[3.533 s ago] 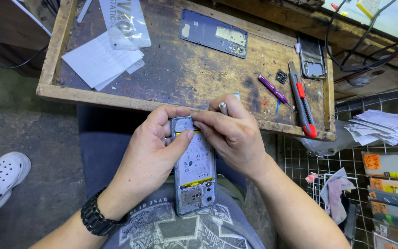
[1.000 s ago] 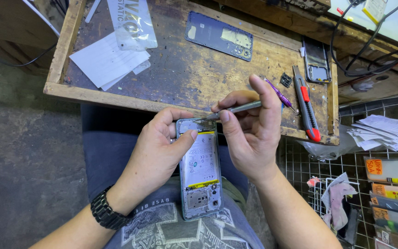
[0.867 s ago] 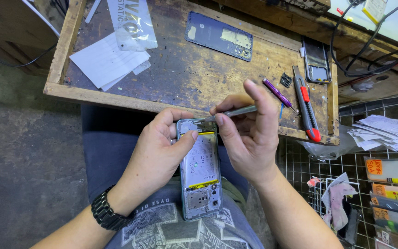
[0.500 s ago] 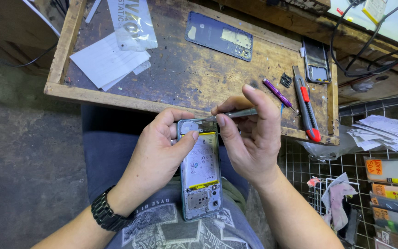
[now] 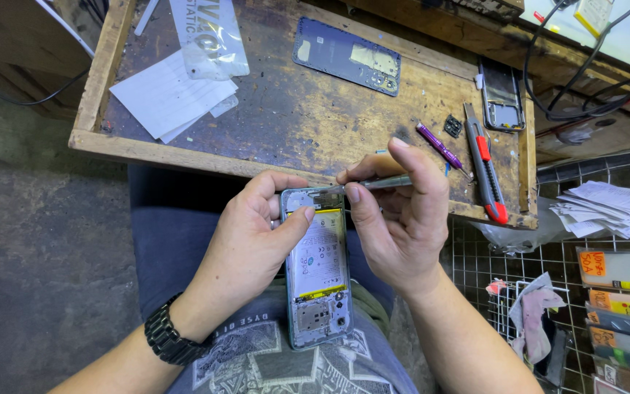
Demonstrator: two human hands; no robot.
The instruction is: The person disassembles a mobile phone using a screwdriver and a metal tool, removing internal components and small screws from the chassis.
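While the right hand [image 5: 402, 226] pinches a slim metal tool [image 5: 384, 182] between thumb and fingers, its tip sits right on the top edge of the opened phone [image 5: 317, 270], about 12 o'clock on the handset. That grip is closed on the tool, no doubt about it. A few seconds back the same hand was pressed over the phone's top with the tool hardly showing; a second ago the tool was raised and angled, and now it has dropped flatter and closer in, so the person looks to have gone from fiddling by finger to actually working the part near the camera end. The left hand [image 5: 249, 248] is wrapped around the phone's left side, thumb across the upper part, holding it steady over the lap just below the surface [image 5: 293, 117].

Further out on the surface: a loose back cover [image 5: 348, 56] at 12 o'clock, white papers [image 5: 169, 98] at 10, a purple driver [image 5: 439, 146] and a red-and-grey cutter [image 5: 486, 164] at 2.
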